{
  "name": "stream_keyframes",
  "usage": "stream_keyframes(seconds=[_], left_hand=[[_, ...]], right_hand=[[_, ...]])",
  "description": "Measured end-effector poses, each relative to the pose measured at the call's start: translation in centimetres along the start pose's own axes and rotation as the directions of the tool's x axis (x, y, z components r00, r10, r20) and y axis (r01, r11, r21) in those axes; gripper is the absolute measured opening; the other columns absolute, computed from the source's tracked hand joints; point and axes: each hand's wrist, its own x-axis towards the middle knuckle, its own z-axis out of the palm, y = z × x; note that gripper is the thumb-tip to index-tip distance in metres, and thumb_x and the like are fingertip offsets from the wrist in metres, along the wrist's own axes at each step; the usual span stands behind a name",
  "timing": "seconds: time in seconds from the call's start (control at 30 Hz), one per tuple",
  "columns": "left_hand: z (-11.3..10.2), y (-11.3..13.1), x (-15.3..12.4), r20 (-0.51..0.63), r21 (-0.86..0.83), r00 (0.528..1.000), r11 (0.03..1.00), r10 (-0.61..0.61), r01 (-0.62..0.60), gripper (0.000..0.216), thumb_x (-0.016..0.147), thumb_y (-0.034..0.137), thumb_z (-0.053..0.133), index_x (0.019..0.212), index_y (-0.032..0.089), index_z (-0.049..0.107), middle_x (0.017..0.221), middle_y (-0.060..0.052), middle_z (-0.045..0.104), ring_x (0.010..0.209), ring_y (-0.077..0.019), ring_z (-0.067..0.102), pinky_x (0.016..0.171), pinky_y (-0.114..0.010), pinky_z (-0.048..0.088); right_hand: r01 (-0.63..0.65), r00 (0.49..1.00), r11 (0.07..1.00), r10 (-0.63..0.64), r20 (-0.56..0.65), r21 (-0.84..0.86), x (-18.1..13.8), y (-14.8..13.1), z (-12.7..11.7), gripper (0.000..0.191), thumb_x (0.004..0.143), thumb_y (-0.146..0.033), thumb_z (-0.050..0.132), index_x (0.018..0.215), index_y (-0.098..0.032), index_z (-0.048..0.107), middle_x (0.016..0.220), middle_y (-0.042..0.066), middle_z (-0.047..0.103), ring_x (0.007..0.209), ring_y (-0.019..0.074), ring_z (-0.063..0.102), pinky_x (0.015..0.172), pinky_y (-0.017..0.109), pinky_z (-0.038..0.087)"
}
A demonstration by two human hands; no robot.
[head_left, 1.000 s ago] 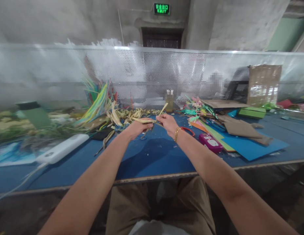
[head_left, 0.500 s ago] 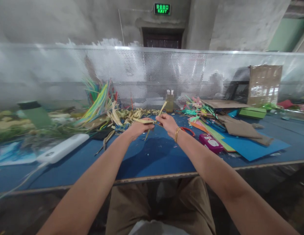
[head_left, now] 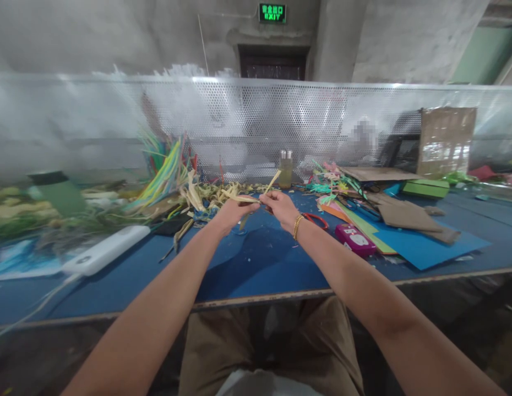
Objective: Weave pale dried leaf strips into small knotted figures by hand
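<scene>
Over the blue tabletop [head_left: 256, 264] my two hands meet at the fingertips. My left hand [head_left: 235, 213] is closed on a pale yellow strip [head_left: 244, 199] that looks like dried corn husk; a darker end hangs below the fingers. My right hand [head_left: 278, 208], with a gold bracelet at the wrist, pinches another part of the pale strip [head_left: 273, 181], which sticks up beyond the fingertips. Whether this is one strip or two joined, I cannot tell. Behind my left hand lies a heap of dried husks [head_left: 198, 192].
On the left are a white power strip [head_left: 107, 250], a green bottle [head_left: 60, 192] and a bundle of coloured stems [head_left: 167, 170]. On the right lie red-handled scissors [head_left: 316, 220], a magenta device [head_left: 355, 240], coloured paper [head_left: 421, 247] and cardboard [head_left: 408, 212]. A glass bottle [head_left: 286, 170] stands behind.
My right fingertips have shifted slightly left, closer to my left hand. The strip's upright end moved with them, and my left fingers have closed up a little.
</scene>
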Motion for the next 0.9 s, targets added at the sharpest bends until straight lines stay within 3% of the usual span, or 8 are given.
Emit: stream_keyframes(seconds=[0.2, 0.37, 0.6, 0.9], left_hand=[[-0.4, -0.6, 0.3, -0.091, -0.080, 0.990, 0.991, -0.110, 0.103, 0.039, 0.068, 0.050, 0.068, 0.084, 0.014, 0.069, 0.081, -0.006, 0.068, 0.078, -0.0193, 0.060, 0.073, -0.032, 0.044], [-0.2, -0.4, 0.2, 0.018, -0.147, 0.989, 0.978, -0.147, 0.148, 0.036, 0.069, 0.048, 0.069, 0.081, 0.014, 0.069, 0.080, -0.006, 0.069, 0.078, -0.0197, 0.061, 0.075, -0.033, 0.046], [0.3, -0.3, -0.2, 0.120, -0.261, 0.981, 0.949, -0.151, 0.178, 0.037, 0.059, 0.030, 0.079, 0.092, 0.015, 0.069, 0.088, -0.008, 0.070, 0.085, -0.0199, 0.063, 0.079, -0.033, 0.045], [0.4, -0.6, 0.1, 0.073, -0.269, 0.984, 0.947, -0.165, 0.178, 0.031, 0.065, 0.030, 0.076, 0.091, 0.014, 0.069, 0.084, -0.008, 0.069, 0.076, -0.0167, 0.062, 0.060, -0.025, 0.040]], right_hand=[[-0.020, 1.000, 0.998, 0.020, -0.010, 0.054, 0.2, 0.2, -0.1, 0.029, 0.062, -0.042, 0.071, 0.065, -0.019, 0.053, 0.056, -0.005, 0.047, 0.052, 0.0082, 0.044, 0.052, 0.023, 0.036], [-0.049, 0.998, 0.997, 0.051, -0.025, 0.066, 0.2, 0.1, -0.3, 0.027, 0.064, -0.040, 0.069, 0.068, -0.019, 0.053, 0.057, -0.005, 0.047, 0.053, 0.0083, 0.044, 0.050, 0.022, 0.035], [-0.048, 0.999, 0.987, 0.048, 0.004, 0.156, 0.8, 0.6, -0.5, 0.027, 0.060, -0.037, 0.074, 0.070, -0.019, 0.058, 0.059, -0.005, 0.051, 0.054, 0.0086, 0.045, 0.052, 0.023, 0.037], [-0.053, 0.997, 0.973, 0.041, 0.059, 0.226, 0.8, 0.8, -0.2, 0.029, 0.054, -0.039, 0.078, 0.070, -0.018, 0.065, 0.066, -0.002, 0.059, 0.055, 0.0080, 0.044, 0.054, 0.024, 0.037]])
